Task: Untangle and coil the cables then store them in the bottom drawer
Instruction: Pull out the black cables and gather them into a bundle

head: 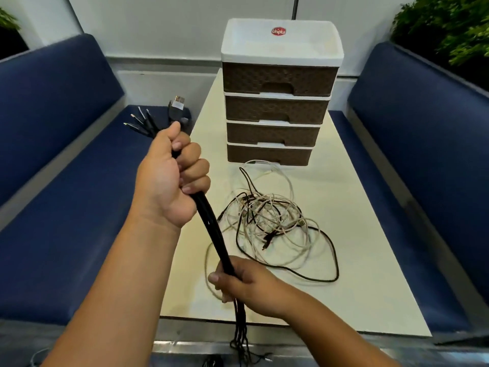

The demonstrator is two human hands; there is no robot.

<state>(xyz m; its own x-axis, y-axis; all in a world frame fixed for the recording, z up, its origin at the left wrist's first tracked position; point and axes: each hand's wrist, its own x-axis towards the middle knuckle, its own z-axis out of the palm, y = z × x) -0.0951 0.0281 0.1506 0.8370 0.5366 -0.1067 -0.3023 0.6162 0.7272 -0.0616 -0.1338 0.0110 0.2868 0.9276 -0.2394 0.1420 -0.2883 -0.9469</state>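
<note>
Benches in dark blue upholstery [66,165] flank your cream rectangular table [357,234]. At its far end stands the four-drawer brown-and-white plastic cabinet [277,102], its bottom drawer [267,154] closed. Before that drawer, on the tabletop, lies the loose tangle of white and black cables [275,221], touching nothing you hold. Your left hand [169,178] is fisted round the straight black cable bundle [211,226] near its plug ends; your right hand [238,282] grips it lower. The bundle's long axis runs from far-left to near-right, and your right hand sits nearer the tangle.
</note>
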